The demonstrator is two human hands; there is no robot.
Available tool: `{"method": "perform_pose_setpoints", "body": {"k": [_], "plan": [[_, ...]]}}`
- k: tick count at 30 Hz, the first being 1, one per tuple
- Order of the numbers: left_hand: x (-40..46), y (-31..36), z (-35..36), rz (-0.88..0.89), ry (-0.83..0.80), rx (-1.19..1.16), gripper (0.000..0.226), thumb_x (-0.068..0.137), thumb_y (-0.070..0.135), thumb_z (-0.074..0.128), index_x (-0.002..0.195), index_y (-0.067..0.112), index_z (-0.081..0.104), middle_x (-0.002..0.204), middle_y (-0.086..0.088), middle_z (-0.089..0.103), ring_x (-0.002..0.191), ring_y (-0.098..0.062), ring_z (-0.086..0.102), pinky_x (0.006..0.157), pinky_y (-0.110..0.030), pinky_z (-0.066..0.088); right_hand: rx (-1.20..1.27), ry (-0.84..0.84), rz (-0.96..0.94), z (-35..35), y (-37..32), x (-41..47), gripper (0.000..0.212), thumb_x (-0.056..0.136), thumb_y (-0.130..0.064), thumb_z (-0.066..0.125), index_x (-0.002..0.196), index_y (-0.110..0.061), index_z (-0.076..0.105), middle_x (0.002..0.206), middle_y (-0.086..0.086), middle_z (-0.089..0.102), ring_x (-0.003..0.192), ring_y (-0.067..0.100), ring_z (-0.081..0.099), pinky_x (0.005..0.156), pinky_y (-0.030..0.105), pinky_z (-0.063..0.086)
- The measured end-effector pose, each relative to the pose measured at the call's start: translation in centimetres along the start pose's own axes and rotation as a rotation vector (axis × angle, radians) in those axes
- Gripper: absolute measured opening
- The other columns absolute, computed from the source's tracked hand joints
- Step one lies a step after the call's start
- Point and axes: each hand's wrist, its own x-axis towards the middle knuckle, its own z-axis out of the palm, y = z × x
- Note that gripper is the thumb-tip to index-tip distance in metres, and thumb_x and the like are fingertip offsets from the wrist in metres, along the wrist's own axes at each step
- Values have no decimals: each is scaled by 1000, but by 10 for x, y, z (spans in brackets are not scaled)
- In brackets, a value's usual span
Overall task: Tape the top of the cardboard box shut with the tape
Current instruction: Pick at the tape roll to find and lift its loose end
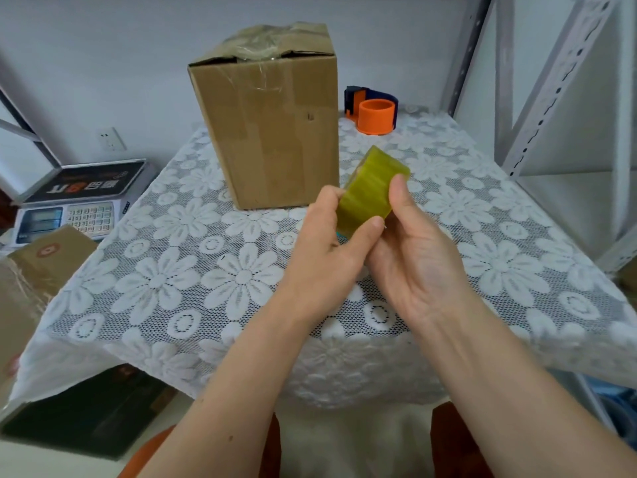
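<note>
Two bare hands worked a roll of tape (370, 189) above a lace-covered surface (193, 270), beside a weighing scale (74, 205) standing off its left edge. Toward the back of the surface stood the cardboard box (267, 132), upright, its crumpled top flaps meeting unevenly under what looked like old clear film, and well apart from the hands. In front of it the left hand (327, 243) had its grip clamped on the roll's near side, thumb pressed to the yellow-green winding; the right hand (410, 243) was clamped on the far side, thumb over the roll's upper edge. Behind the roll, at the back right, an orange and blue tape dispenser (374, 110) sat unused, with metal shelving (537, 98) at the far right. By appearances, the step in hand was finding the tape's loose end; no free strip showed. Next, the end likely needed peeling up and carrying to the box top.
</note>
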Motion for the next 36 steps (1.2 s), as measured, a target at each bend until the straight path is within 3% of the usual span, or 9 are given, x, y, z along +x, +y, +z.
{"method": "perform_pose_setpoints", "body": {"k": [5,10,16,24,28,33,36], "plan": [[-1,5,-1,-30,-6,-54,14,85,19,58,86,13,46,73,7,45,65,-4,43,61,-20,41,-99,-23,-10,1,-4,1,33,95,-26,50,96,1,70,100,18,72,101,27,69,94,39,53],[-2,7,0,-47,44,-64,15,77,21,57,84,14,46,67,11,44,62,-7,42,60,-27,39,-114,-41,11,-1,-4,2,32,93,-25,52,90,-1,74,99,17,72,100,26,69,96,42,52],[-1,8,0,-32,61,-98,14,72,15,56,76,16,42,56,18,40,52,-2,36,50,-19,34,-146,-69,0,1,-2,0,32,86,-27,55,88,-1,74,97,16,72,99,26,68,99,46,48],[-1,6,-2,-7,31,-149,14,72,11,55,76,17,43,60,18,40,57,-2,37,54,-17,35,-97,-71,-1,1,-2,0,34,90,-26,52,88,0,75,97,16,73,99,24,69,101,43,47],[-2,6,-2,-23,13,-142,15,82,16,63,85,13,48,67,13,48,64,-3,46,63,-20,42,-65,-67,6,1,-2,1,34,93,-25,50,93,2,72,99,18,73,99,25,70,95,37,53],[0,4,-11,-110,-122,-172,16,84,19,61,95,13,50,82,2,53,82,-8,52,81,-29,47,-57,-58,15,-3,-2,2,35,91,-27,51,94,2,71,102,18,72,106,27,67,99,40,49],[0,6,-9,-129,-82,-186,17,79,20,60,92,12,52,78,2,51,78,-8,51,75,-25,45,-101,-68,-10,-3,0,2,35,87,-29,53,94,0,71,100,16,73,104,25,68,101,39,48]]}}
